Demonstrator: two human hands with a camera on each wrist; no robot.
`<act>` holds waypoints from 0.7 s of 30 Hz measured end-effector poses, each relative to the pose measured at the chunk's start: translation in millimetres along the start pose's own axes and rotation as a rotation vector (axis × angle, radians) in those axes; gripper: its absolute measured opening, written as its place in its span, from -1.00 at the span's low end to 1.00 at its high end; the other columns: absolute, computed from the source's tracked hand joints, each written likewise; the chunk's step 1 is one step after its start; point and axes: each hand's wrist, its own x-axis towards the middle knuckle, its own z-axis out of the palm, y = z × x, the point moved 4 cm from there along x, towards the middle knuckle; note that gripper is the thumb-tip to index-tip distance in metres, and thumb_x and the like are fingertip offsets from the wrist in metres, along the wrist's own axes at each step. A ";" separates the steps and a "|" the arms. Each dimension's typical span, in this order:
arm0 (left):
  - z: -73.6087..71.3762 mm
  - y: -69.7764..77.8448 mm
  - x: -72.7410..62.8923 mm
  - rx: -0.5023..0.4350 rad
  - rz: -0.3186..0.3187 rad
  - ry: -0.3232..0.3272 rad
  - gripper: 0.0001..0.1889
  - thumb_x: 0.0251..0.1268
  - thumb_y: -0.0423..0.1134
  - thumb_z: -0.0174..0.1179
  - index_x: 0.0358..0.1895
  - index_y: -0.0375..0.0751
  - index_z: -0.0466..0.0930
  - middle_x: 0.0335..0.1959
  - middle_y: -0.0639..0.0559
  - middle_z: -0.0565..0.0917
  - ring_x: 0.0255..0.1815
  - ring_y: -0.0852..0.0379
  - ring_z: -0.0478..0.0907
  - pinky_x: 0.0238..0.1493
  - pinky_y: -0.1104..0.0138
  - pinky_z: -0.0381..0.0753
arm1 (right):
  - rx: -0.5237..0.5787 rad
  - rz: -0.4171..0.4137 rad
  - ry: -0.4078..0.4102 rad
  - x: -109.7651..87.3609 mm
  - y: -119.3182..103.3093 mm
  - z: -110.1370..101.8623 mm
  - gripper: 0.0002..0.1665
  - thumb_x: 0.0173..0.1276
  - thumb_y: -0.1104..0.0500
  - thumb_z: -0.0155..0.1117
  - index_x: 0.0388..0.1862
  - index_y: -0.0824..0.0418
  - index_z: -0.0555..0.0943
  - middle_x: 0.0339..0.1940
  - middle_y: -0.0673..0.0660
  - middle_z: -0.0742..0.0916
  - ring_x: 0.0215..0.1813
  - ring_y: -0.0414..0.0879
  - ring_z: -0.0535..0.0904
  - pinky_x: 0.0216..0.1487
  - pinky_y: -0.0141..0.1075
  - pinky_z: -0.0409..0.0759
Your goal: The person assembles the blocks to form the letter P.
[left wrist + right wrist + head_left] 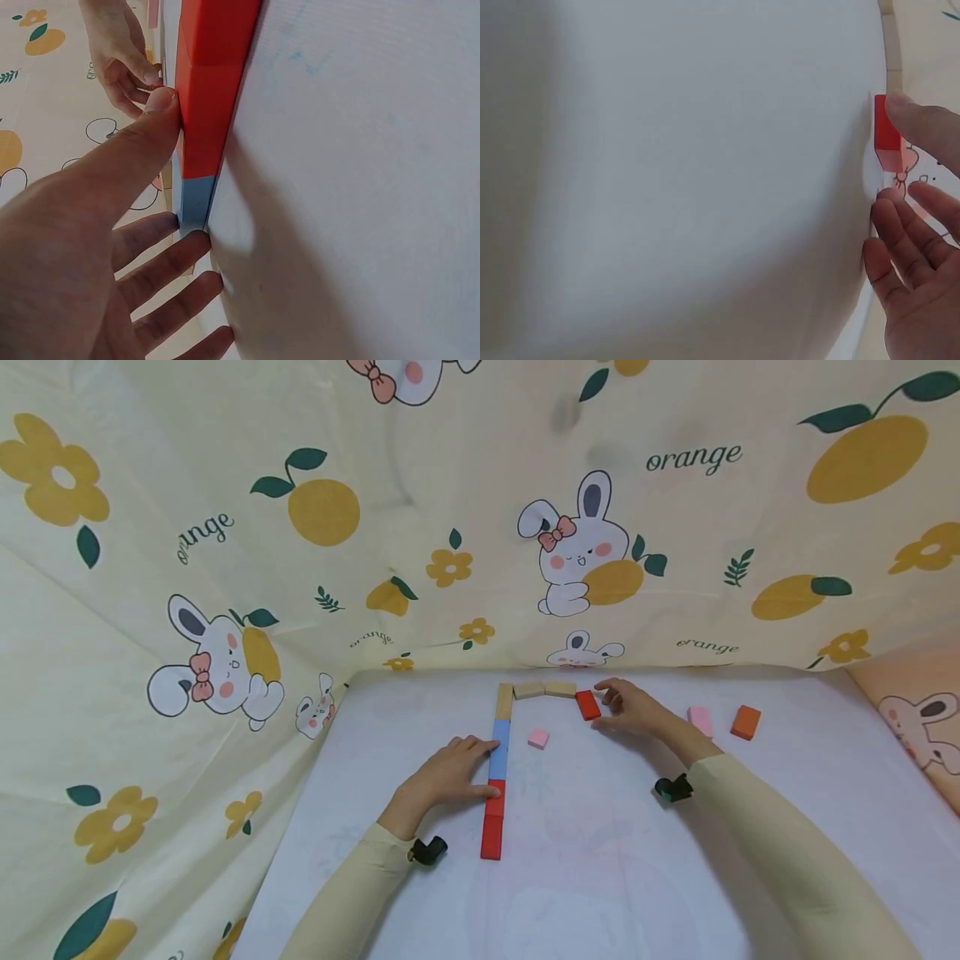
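Seems to be at the step of setting a red block [588, 705] at the right end of the far row, next to two beige blocks [560, 689] laid end to end. Sits askew there, with a slant to the right at the near end; cannot tell whether touching the neighbouring beige block or just beside it.

Working there with the right hand [633, 703]: thumb against the red block in the right wrist view, fingers loosely bent and apart from it, so not closed in a grip.

Steadying, by the look of things, the long line on the left with the left hand [446, 770]: open, thumb against a red piece, straight fingers beside the blue section [501, 762], gripping nothing. In that line from near to far: two red pieces [492, 837], the blue section, then a beige end block [505, 702] at the left corner of the far row.

Loose on the white table [600, 868]: a small pink block [538, 738] inside the corner, and farther right another pink block [700, 720] near an orange block [746, 722].

Calls next, apparently, for a gentle nudge to straighten the red block, then a clean release; could easily shove the far row left with too hard a push
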 end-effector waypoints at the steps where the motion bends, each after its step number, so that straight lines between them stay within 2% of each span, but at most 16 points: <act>1: 0.3 -0.3 0.1 0.004 0.002 0.001 -0.05 0.33 0.34 0.40 0.67 0.01 0.31 0.51 -0.07 0.49 0.46 -0.07 0.43 0.51 0.01 0.48 | 0.005 -0.001 0.007 -3.0 1.3 -0.6 -0.07 0.35 0.04 0.63 0.56 0.25 0.39 0.20 0.30 0.63 0.18 0.18 0.53 0.32 0.09 0.61; 7: 2.9 -2.0 1.0 0.019 0.013 0.008 -0.05 0.33 0.36 0.38 0.68 0.03 0.31 0.51 -0.06 0.49 0.47 -0.07 0.43 0.51 0.02 0.49 | 0.002 0.003 0.043 -26.7 5.4 -7.7 -0.15 0.38 0.09 0.60 0.54 0.25 0.43 0.25 0.31 0.63 0.30 0.23 0.52 0.42 0.17 0.54; 13: 2.2 -1.2 1.6 0.019 0.014 0.005 -0.05 0.33 0.35 0.39 0.68 0.01 0.31 0.52 -0.07 0.49 0.47 -0.08 0.43 0.52 0.00 0.48 | -0.006 0.000 0.067 -61.2 12.9 -23.9 -0.17 0.43 0.06 0.56 0.55 0.27 0.43 0.34 0.37 0.58 0.38 0.33 0.47 0.45 0.28 0.47; 21: 3.2 -3.4 1.1 0.017 0.013 0.011 -0.04 0.32 0.36 0.39 0.68 0.01 0.31 0.51 -0.07 0.49 0.47 -0.08 0.43 0.50 0.00 0.50 | -0.136 -0.089 0.119 -95.8 23.3 -54.0 -0.16 0.37 0.07 0.60 0.49 0.39 0.47 0.32 0.48 0.59 0.36 0.42 0.44 0.40 0.40 0.39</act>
